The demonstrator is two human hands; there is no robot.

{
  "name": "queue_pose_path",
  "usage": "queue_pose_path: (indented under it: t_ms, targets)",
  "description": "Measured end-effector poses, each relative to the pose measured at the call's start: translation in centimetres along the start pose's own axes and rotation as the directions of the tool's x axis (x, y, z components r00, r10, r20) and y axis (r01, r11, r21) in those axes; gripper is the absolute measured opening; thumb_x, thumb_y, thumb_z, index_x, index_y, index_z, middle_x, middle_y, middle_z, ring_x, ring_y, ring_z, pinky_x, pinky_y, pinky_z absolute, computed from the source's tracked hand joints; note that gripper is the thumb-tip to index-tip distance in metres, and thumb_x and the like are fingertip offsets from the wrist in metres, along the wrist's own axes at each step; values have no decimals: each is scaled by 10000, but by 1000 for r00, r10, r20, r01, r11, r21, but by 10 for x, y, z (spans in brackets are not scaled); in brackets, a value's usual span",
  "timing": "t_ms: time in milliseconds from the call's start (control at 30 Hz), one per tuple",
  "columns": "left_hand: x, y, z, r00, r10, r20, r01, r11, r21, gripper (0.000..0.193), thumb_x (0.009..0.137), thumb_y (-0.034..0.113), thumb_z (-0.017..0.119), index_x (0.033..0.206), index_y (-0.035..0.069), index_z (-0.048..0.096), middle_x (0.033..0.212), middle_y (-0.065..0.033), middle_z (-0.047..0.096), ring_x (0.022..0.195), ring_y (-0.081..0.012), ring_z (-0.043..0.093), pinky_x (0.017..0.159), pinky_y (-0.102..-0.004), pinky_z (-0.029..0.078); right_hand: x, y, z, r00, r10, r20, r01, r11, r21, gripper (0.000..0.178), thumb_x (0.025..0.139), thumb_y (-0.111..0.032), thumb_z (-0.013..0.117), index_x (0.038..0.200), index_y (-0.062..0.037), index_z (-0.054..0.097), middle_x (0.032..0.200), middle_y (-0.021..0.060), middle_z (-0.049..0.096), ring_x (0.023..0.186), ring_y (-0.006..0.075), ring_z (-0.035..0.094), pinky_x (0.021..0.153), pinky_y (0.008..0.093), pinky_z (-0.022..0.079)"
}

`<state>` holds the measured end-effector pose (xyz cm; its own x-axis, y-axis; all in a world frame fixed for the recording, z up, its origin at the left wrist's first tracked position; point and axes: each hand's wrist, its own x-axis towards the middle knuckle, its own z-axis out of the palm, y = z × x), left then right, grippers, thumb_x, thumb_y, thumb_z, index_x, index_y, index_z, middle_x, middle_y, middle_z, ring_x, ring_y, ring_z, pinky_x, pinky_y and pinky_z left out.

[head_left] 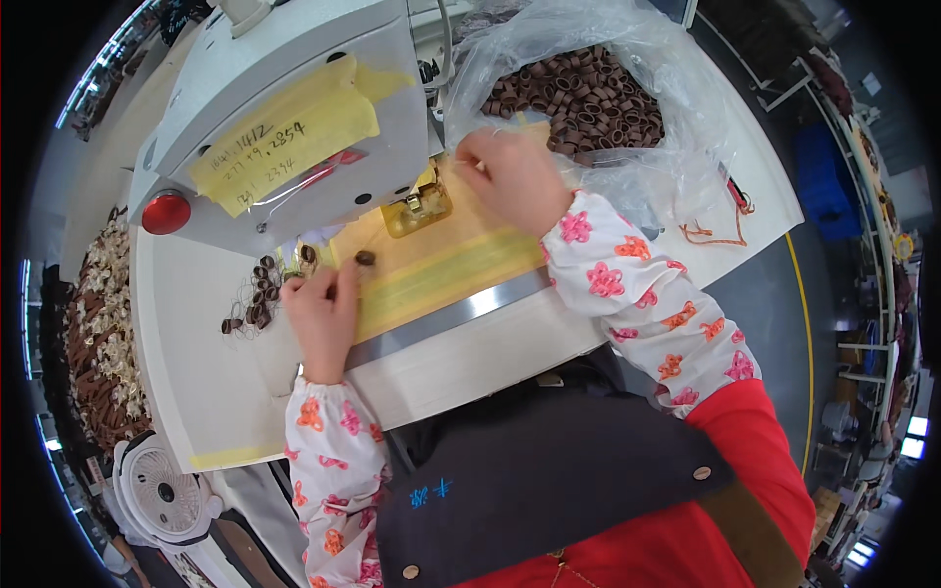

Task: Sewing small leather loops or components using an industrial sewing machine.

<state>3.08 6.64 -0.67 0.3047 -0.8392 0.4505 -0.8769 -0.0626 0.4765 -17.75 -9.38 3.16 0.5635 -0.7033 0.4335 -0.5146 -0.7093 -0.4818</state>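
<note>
My left hand (322,318) rests low over the yellow-taped work surface (441,279) of a sewing machine (284,118), its fingers curled together. What they pinch, if anything, is too small to tell. Just beyond its thumb lies a small brown ring-shaped loop (366,258). Several similar loops with loose thread (261,297) sit to its left. My right hand (515,174) is raised to the right of the metal presser foot (414,203), near a clear plastic bag (627,29) full of brown loops (588,103). Its thumb and fingers are bent together; their tips hide whatever is between them.
A red round button (166,213) is on the machine's left end. At the table's right lie an orange cord (720,235) and a small red-handled tool (737,196). A white fan (165,487) stands at lower left, below a heap of brown and cream pieces (108,333).
</note>
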Motion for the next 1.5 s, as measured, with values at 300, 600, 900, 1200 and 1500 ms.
queue_pose_path:
  t_ms: [300,600,900,1200,1500]
  targets:
    - [4,0,-24,982,63,-181,-19,972,235,113,768,173,630,797,64,622,730,-54,575,625,-206,480,744,-337,315,32,85,-24,994,86,-65,-107,858,-502,160,729,-153,624,860,-68,588,877,83,574,797,288,581,669,388,476]
    - [26,43,42,993,48,105,-48,999,-10,239,781,130,544,962,-25,526,907,-204,566,846,-361,497,767,-433,365,40,94,-10,990,127,-54,-132,756,-641,173,676,-157,625,802,-60,557,915,97,554,805,271,588,652,384,484]
    - [31,37,52,997,-64,54,57,992,116,281,792,267,601,714,4,537,677,-154,573,657,-338,550,571,-425,407,9,-6,2,982,-89,165,27,938,344,118,714,-48,589,794,20,535,711,152,591,650,298,596,584,344,476]
    - [37,41,39,962,-152,226,146,988,42,233,804,258,590,842,32,629,650,-117,600,570,-280,571,522,-353,417,-12,-16,32,974,-42,225,-81,856,510,223,712,26,564,923,18,493,840,162,571,757,295,601,645,334,492]
    - [34,29,47,996,-66,56,77,969,-235,228,812,226,596,852,3,614,585,-112,544,497,-206,509,494,-314,387,-17,-20,35,985,-74,153,3,906,424,279,698,33,541,968,2,476,835,150,553,727,301,589,615,346,489]
